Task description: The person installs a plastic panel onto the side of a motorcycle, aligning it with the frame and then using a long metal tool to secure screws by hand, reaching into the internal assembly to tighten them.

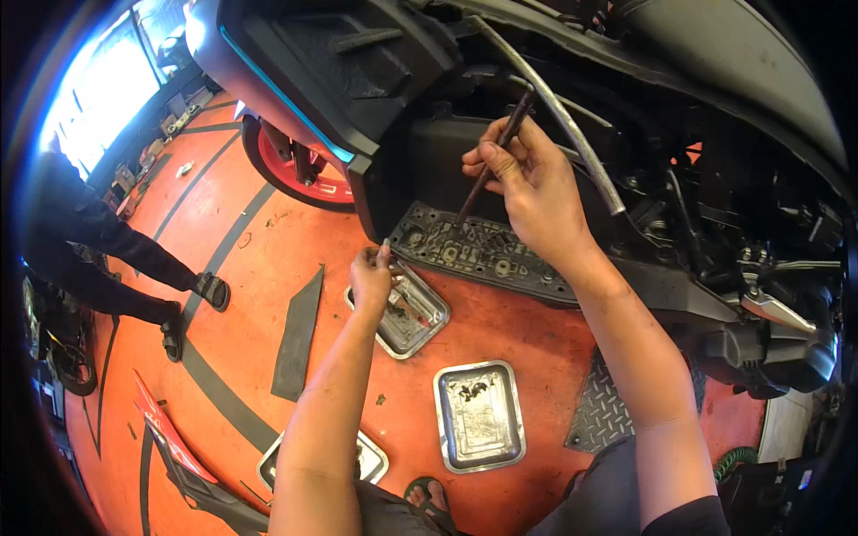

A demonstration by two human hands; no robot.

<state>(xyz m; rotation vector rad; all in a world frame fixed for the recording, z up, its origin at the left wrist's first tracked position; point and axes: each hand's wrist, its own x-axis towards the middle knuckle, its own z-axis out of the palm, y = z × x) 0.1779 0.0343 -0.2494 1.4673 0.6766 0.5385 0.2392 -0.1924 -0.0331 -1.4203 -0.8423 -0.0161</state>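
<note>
My right hand [539, 183] grips a long, dark, slim rod-shaped tool [487, 174] and holds it aslant. Its lower end meets the scooter's dirty footboard [447, 255], a dark panel with ribs and round holes; the exact kind of tool is unclear. Just off the front left corner of that footboard is my left hand [374, 279], fingers curled together. Whatever it pinches, if anything, is too small to make out. Below that hand lies a metal tray [429, 334] with small dark parts in it.
A second metal tray [447, 447] holds dark screws, and a third [371, 460] is partly behind my left forearm. A dark flat panel [298, 335] and a red-black fairing piece [183, 451] lie on the orange floor. A person [107, 241] stands at left. A bare metal tube [559, 116] rises nearby.
</note>
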